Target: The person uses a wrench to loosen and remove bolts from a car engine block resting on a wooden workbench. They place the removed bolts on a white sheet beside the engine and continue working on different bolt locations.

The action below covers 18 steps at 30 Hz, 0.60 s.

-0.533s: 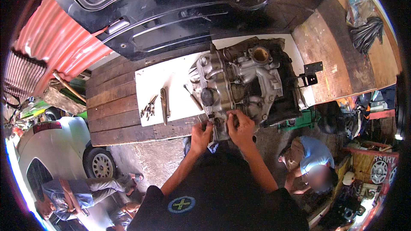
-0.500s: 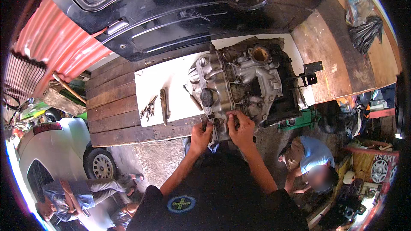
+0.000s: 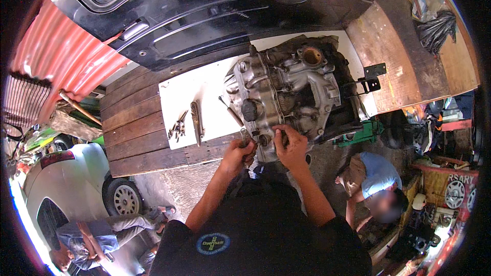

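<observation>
A greasy grey metal engine [image 3: 261, 84] lies on a white board at the table's near side. My left hand [image 3: 239, 154] is closed round a wrench [image 3: 244, 132], whose ring end sticks up past the fingers beside the engine's near left corner. My right hand [image 3: 291, 147] rests at the near edge of the engine with thumb and forefinger drawn together. What lies between those fingertips, if anything, is too small to make out. A round dark cap [image 3: 249, 110] sits on the engine just beyond my hands.
Left of the engine, the white board [image 3: 176, 92] bears a thin dark-handled tool [image 3: 231, 111], long metal tools [image 3: 197, 122] and several bolts [image 3: 177, 127]. A black vehicle panel [image 3: 204, 36] stands behind the plank table [image 3: 133, 122]. A person [image 3: 376, 179] crouches at the right.
My left hand has shifted slightly left, and the wrench's ring end now shows above its fingers. My right hand stays at the engine's near edge. The whole view has shifted a little.
</observation>
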Available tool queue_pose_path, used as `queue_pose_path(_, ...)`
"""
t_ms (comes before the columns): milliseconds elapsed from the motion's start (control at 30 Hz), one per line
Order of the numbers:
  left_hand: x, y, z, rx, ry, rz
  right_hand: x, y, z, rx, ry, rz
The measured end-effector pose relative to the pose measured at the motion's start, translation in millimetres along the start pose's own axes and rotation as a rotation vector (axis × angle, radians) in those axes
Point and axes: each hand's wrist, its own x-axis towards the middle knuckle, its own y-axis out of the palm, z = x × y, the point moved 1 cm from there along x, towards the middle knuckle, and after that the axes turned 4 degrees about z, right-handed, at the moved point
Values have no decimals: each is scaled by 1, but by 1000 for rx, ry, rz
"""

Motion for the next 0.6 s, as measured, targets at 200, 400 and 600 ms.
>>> queue_pose_path(200, 6, 19, -2, -50, -3, -12, 0, -1, -6, -10, -63, -40)
queue_pose_path(400, 9, 26, 4, 167, 86, -148, 1, -4, 3, 37, 34, -7)
queue_pose_path(600, 4, 18, 12, 81, 172, -179, -6, 1, -5, 33, 9, -19)
